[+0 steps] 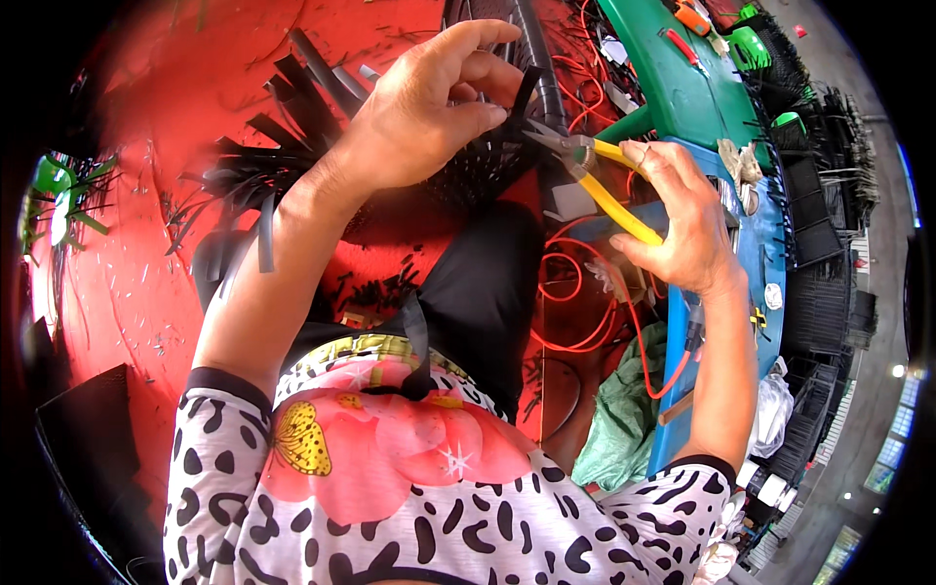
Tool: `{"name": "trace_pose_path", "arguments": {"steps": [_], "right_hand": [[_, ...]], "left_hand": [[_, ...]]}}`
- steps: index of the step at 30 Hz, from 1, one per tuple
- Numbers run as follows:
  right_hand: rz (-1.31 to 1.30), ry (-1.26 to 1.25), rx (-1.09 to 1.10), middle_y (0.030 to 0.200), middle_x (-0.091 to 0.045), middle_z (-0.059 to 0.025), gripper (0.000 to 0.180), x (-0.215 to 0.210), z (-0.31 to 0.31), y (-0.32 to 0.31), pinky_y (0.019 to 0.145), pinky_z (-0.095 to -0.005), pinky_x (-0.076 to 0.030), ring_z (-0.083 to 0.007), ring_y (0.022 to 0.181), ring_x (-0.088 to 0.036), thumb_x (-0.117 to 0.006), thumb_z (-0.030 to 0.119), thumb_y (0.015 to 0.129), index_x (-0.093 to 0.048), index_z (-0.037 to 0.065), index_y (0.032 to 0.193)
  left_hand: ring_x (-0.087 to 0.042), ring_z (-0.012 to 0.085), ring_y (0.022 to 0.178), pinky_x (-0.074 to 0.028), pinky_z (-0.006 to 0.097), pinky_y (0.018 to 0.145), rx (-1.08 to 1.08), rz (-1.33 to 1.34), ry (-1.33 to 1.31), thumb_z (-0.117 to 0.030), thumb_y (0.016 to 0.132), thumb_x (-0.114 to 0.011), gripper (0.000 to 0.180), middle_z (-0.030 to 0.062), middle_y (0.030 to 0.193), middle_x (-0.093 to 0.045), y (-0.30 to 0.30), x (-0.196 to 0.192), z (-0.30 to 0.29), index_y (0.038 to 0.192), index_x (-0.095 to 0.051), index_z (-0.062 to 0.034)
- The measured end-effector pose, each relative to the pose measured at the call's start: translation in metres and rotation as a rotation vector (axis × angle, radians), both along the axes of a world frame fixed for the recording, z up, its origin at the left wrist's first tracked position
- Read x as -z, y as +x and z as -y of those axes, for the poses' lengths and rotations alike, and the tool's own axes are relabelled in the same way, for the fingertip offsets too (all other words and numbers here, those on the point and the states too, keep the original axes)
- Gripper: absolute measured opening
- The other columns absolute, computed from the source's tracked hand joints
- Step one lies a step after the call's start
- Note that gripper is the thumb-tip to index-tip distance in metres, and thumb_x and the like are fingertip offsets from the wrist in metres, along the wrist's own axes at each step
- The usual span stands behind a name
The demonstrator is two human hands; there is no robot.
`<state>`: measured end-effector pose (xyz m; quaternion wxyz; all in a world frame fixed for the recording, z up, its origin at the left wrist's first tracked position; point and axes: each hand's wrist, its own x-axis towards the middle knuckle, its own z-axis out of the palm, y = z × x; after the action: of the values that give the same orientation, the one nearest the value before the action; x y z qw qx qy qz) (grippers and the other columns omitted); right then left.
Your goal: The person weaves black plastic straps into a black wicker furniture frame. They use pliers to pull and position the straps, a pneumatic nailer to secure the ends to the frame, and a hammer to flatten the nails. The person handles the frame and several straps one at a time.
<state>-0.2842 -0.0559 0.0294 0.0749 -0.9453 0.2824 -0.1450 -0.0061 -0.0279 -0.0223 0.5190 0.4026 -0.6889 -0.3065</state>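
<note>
My left hand (414,112) is curled at the upper middle, with its thumb and fingers closed on a flat black strip (528,90). My right hand (687,219) grips a pair of cutting snips by their yellow handles (622,213). The metal jaws (558,142) are spread and point left, close to the strip. Beneath my left hand and forearm is a dark woven piece (487,171), partly hidden by them. Many loose black strip ends (258,161) fan out from its left side.
Black offcuts litter the red surface (112,263). At right, a green seat or bench (673,88) holds a red-handled tool (682,47), beside a blue one (770,244). A red hose (585,341) coils near my knee, by a green sack (624,419). Black woven pieces (819,302) are stacked far right.
</note>
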Motion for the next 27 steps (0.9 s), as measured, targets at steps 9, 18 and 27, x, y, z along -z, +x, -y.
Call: {"name": "trace_pose_path", "arguments": {"steps": [9,18,27], "right_hand": [[-0.073,-0.053,-0.112,0.104,-0.054,-0.0123,0.072,-0.007,0.016,0.004,0.087,-0.0397,-0.047,-0.0321,0.100,-0.054,-0.082,0.012,0.053,-0.054,0.001,0.118],[-0.145,-0.106,-0.195,0.089,-0.049,-0.0116,0.057,-0.007,0.036,0.013,0.076,-0.0386,-0.047,-0.0319,0.086,-0.054,-0.064,-0.004,0.061,-0.057,0.004,0.118],[0.169,-0.012,0.284,0.113,-0.059,-0.0146,0.056,0.026,0.023,-0.050,0.090,-0.0353,-0.044,-0.0288,0.104,-0.059,-0.069,0.008,0.071,-0.053,0.002,0.124]], "left_hand": [[-0.065,0.0239,0.092,-0.050,0.035,0.084,-0.011,0.038,-0.034,-0.006,0.078,-0.061,0.049,0.0137,0.099,-0.067,-0.003,-0.001,-0.003,0.124,-0.048,-0.0010],[-0.057,0.0173,0.102,-0.045,0.028,0.082,0.226,-0.201,0.181,0.002,0.083,-0.057,0.059,0.0147,0.108,-0.062,0.005,-0.006,-0.006,0.136,-0.033,0.0022],[-0.056,0.0191,0.105,-0.044,0.030,0.090,0.276,-0.419,0.143,0.005,0.085,-0.055,0.051,0.0145,0.112,-0.059,0.003,0.006,-0.006,0.133,-0.037,0.0032]]}}
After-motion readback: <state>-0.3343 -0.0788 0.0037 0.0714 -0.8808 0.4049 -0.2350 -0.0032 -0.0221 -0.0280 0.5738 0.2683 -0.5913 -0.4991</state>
